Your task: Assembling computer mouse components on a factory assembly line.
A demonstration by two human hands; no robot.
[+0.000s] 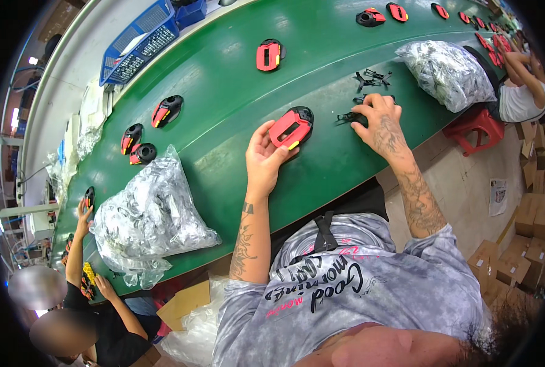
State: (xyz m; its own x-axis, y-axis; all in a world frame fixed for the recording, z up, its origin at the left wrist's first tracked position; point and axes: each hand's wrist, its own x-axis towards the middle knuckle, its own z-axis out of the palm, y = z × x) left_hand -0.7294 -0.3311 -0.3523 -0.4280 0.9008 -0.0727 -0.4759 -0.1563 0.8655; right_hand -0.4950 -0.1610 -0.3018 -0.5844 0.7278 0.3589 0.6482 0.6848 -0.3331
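My left hand [264, 156] is closed round the side of a red and black plastic housing [291, 130]. This housing has a long slot in its red face and a yellow tab at its lower end. To the right, my right hand [379, 124] bends down over the table, thumb and fingers closed on a small black plastic part [348, 117]. The fingertips partly hide it and another dark piece beside them. Just beyond that hand lie more thin black plastic parts [372, 79] in a loose heap.
Red-black housings [270, 55] are spread along the green table [223, 110]. Clear bags of parts lie left [150, 214] and right [446, 73]. A blue basket [139, 43] stands at the far edge. Co-workers sit left [95, 324] and right [525, 85], near a red stool [477, 129].
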